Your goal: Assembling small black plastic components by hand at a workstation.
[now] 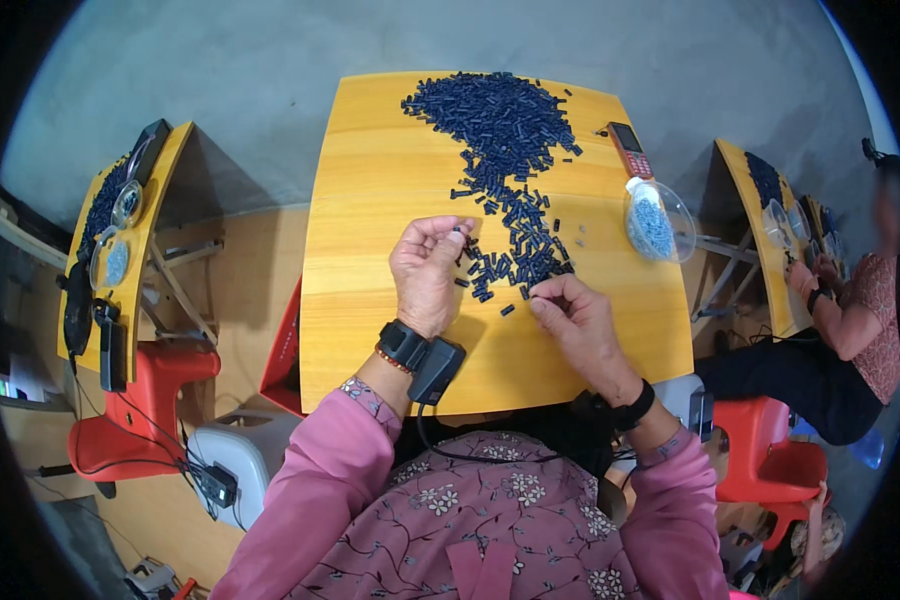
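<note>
A broad, yellow wood-grained desk (370,200) fills the middle of the frame, its near edge against the person's body, which puts its near half within easy reach. A dark heap of short, black, tube-like pieces (490,115) spreads over the top centre and narrows into a loose trail down to the middle; the bulk probably sits far back so that the space nearest the person stays workable, with the trail's end close to the fingers. At centre left, the left hand (425,278) is narrow, thumb and index finger pinched around what looks like one small black piece, a fingertip hold that suits something so slight. Right of centre, the right hand (582,325) is also narrow, its fingertips at the trail's lower edge, though I cannot tell whether they meet or grip anything. At the right of the desk stands a shallow, clear, round plastic bowl (683,232), likely set aside to keep its tiny pale-blue bits (650,232) contained and apart from the black pieces. Just above it lies a red-and-black keypad phone (629,150), clear of the heap.
</note>
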The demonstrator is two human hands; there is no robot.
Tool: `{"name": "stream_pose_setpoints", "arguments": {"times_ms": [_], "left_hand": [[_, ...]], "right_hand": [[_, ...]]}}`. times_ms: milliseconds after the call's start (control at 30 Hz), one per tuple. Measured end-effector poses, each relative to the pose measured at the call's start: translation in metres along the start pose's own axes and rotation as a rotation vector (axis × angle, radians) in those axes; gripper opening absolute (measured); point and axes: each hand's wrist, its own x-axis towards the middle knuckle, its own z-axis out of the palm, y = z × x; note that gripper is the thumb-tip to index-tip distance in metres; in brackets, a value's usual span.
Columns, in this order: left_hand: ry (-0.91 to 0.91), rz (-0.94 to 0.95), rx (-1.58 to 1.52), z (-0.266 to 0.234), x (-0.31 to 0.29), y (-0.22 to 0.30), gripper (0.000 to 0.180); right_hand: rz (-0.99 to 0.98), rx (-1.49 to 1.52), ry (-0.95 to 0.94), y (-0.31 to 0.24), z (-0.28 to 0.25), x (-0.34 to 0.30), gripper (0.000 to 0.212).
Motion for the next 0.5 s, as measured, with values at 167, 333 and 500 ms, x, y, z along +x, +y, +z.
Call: {"name": "stream_pose_setpoints", "arguments": {"times_ms": [167, 333, 500], "left_hand": [[0.030, -0.010, -0.148, -0.003, 0.001, 0.005, 0.013], [0.026, -0.008, -0.140, -0.004, 0.000, 0.005, 0.013], [0.006, -0.040, -0.145, -0.008, 0.001, 0.004, 0.015]], "right_hand": [[-0.076, -0.108, -0.135, 0.002, 0.008, -0.007, 0.008], [-0.205, -0.274, -0.219, -0.004, 0.016, 0.009, 0.007], [-0.098, -0.175, -0.221, -0.003, 0.016, 0.015, 0.007]]}}
